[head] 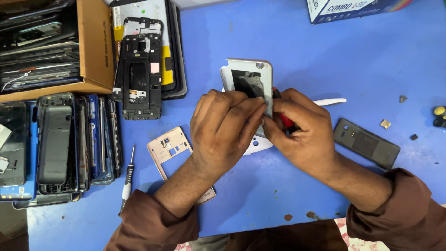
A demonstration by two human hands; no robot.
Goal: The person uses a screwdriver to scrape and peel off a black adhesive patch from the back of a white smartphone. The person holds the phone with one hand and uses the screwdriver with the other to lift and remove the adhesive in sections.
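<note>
Work piece: a silver-white metal phone back cover with a dark patch on its inner face point(246, 81) is held tilted above the blue table top point(325, 56), near the middle of the view, its lower end hidden behind the hands.
Left hand: the left hand point(223, 128) is closed on the cover's lower right part, its fingers point(251, 109) pressed onto the inner face beside the dark patch.
Right hand: the right hand point(302, 132) is closed around a red-handled tool point(285, 122), of which only a sliver of red shows; whether its tip touches the cover cannot be told.
Step in hand, as judged: something on the cover's inner face appears to be pried or peeled at the right edge.
How it is done well: the cover is best pinched close to the working point, so that the thin metal is not bent; the tool is best kept flat and shallow and pushed away from the holding fingers.
Risk: a slip of the tool toward the left fingertips is to be guarded against.
Nearby: a pink-gold phone frame point(169, 149) lies partly under the left forearm, a small black-and-white screwdriver point(127, 179) left of it, a dark grey phone back panel point(366, 143) just beside the right wrist, and a white plastic pry stick point(330, 101) behind the right hand.
Stock: stacked phone housings point(60, 144) and a cardboard box of parts point(90, 46) stand at the left.
</note>
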